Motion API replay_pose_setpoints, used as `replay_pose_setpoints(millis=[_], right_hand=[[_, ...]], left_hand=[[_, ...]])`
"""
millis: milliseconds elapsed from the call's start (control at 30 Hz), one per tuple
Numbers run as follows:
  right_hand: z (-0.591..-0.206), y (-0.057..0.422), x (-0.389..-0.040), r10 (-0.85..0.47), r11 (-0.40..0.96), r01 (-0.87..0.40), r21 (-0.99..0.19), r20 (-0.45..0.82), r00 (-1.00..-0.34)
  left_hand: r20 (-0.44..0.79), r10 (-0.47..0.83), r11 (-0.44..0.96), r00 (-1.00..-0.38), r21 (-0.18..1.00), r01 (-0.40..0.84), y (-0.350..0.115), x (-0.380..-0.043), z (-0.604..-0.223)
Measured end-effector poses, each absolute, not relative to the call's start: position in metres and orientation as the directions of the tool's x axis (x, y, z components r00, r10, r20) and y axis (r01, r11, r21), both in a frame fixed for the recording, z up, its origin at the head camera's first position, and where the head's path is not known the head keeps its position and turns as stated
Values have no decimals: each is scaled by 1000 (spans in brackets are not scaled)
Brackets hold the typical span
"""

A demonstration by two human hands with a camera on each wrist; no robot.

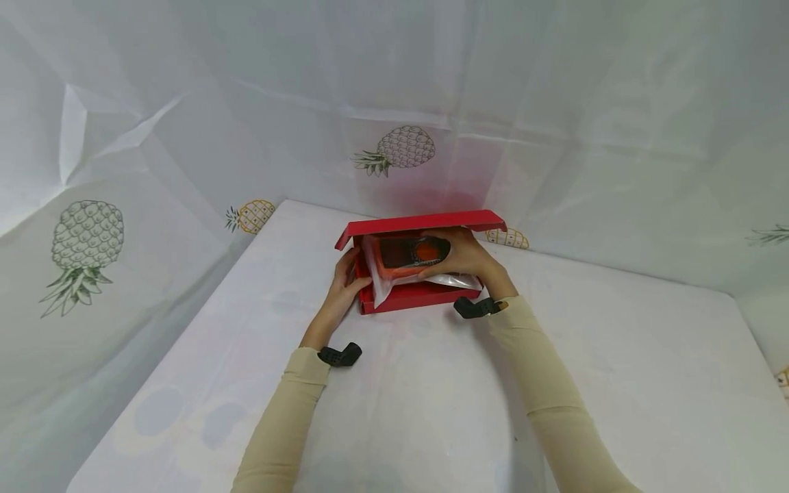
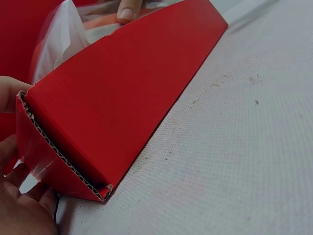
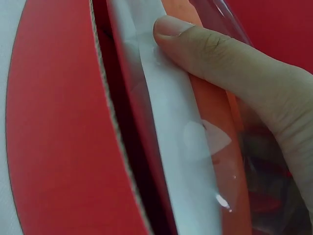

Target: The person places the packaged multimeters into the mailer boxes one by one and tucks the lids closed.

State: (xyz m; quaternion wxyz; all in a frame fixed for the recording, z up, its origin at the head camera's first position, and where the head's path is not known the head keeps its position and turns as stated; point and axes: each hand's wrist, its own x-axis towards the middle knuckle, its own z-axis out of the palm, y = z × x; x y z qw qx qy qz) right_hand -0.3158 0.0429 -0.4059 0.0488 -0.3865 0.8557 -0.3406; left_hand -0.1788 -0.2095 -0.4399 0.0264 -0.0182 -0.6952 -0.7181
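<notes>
A red cardboard box stands on the table with its lid raised at the back. At its left end, my left hand grips the side wall; the left wrist view shows the fingers around the outside and the thumb near the top edge. My right hand holds a clear-wrapped package, orange and dark, which sits tilted within the box opening. In the right wrist view the thumb presses the package's pale edge. The other right fingers are largely hidden.
A white cloth covers the table, whose back edge meets a hanging pale sheet printed with pineapples. Black bands are worn on both wrists. Small specks lie on the cloth beside the box.
</notes>
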Motion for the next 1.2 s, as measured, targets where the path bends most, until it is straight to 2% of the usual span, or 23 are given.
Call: replay_pose_setpoints(millis=[200,667,1200], right_hand=[[-411,41,-319,-680,477,-577,-663,137,-720],[-420,35,-328,-691,431,-527,-733,108,-715],[-437,34,-329,-718,446,-594,-669,129,-684]], left_hand=[[50,-7,-32,-999,998,50,-210,-178,-441],[69,-8,-42,-998,997,69,-209,-178,-439],[52,-8,-19,-999,998,52,-209,-180,-441]])
